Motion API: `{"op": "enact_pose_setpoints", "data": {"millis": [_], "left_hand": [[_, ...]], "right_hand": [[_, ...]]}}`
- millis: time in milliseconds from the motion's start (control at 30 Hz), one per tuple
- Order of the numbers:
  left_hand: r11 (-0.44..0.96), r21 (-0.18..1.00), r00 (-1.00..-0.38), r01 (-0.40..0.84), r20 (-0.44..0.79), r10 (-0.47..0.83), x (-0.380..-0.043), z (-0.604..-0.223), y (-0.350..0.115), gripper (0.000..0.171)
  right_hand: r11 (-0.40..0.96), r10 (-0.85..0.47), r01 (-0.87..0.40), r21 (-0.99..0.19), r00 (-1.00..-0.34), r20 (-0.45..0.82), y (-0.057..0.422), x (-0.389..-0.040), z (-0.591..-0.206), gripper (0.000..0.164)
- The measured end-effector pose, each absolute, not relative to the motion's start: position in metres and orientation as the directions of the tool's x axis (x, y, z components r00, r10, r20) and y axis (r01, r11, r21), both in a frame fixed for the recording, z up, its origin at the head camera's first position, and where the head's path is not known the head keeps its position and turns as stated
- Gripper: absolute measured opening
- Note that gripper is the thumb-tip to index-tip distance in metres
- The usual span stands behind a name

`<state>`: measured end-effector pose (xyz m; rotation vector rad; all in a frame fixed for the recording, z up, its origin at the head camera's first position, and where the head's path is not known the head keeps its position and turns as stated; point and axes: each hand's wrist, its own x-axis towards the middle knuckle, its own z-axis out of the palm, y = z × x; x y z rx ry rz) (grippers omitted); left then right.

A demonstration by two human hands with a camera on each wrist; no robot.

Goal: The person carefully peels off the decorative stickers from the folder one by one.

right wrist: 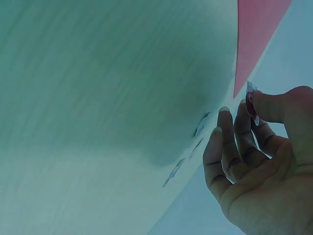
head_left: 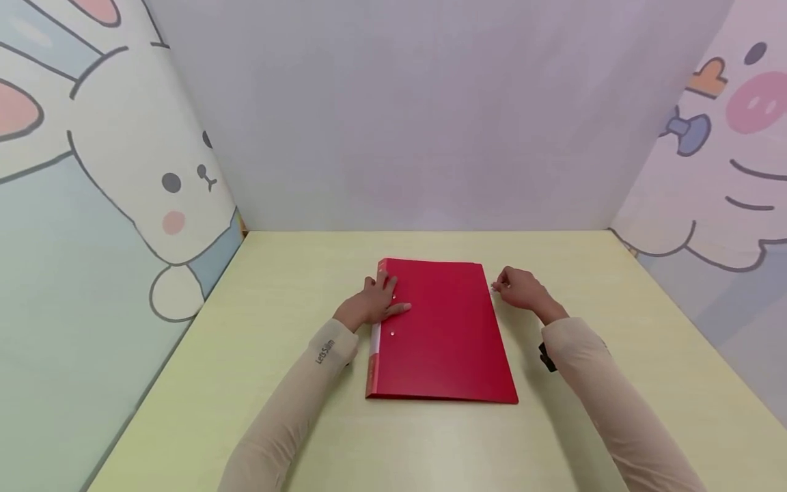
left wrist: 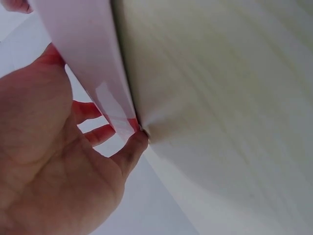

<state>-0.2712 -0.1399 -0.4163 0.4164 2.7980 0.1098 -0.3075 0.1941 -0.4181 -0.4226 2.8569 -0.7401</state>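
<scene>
Across the middle of the pale yellow wood-look counter (head_left: pixel 455 444) lies the flat, rectangular, glossy red binder (head_left: pixel 449 335), closed, its spine to the left and its free edge to the right. Two small round silver rivets (head_left: pixel 392 333) gleam near the spine, and a long white label strip (head_left: pixel 376 338) runs along the spine itself. On that side it's the left hand (head_left: pixel 374 302), fingers spread, straddling the spine: the thumb rests over the front cover, and the left wrist view catches one fingertip touching the spine's lower edge, right down by the counter. Over to the right hand (head_left: pixel 520 288), just beside the binder's right edge, towards the upper corner: thumb and forefinger pinch a tiny flat red-and-silver piece (right wrist: pixel 251 104), the other fingers gently bent. What exactly the piece is, we cannot tell. Below that hand, near the binder, a few slender, shiny little slips (right wrist: pixel 201 125) sit on the counter. Both arms come in wearing beige long sleeves (head_left: pixel 289 410), dark lettering on the left one, and a small black object (head_left: pixel 546 357) shows by the right cuff. Around it all, a plain lilac-grey back wall (head_left: pixel 418 116), a cartoon white rabbit (head_left: pixel 135 150) on the left and a white cartoon figure with a blue bow (head_left: pixel 688 133) on the right.
</scene>
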Motion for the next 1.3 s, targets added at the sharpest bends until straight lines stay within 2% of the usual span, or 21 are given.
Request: {"op": "enact_pose_setpoints", "data": {"millis": [333, 767, 1033, 1300], "left_hand": [[0.952, 0.107, -0.908, 0.285, -0.287, 0.304, -0.272, -0.417, -0.14, 0.083], [0.952, 0.129, -0.903, 0.278, -0.303, 0.304, -0.274, -0.416, -0.14, 0.085], [0.955, 0.134, -0.907, 0.264, -0.303, 0.293, -0.273, -0.416, -0.141, 0.085], [0.949, 0.147, -0.907, 0.278, -0.286, 0.309, -0.274, -0.42, -0.14, 0.084]], "right_hand": [[0.852, -0.299, -0.217, -0.476, -0.949, -0.103, 0.226, -0.306, -0.423, 0.024], [0.85, -0.409, -0.369, -0.377, -0.912, -0.029, 0.25, -0.306, -0.43, 0.014], [0.876, -0.373, -0.332, -0.35, -0.926, -0.056, 0.26, -0.309, -0.436, 0.018], [0.859, -0.307, -0.228, -0.459, -0.946, -0.103, 0.269, -0.308, -0.438, 0.024]]}}
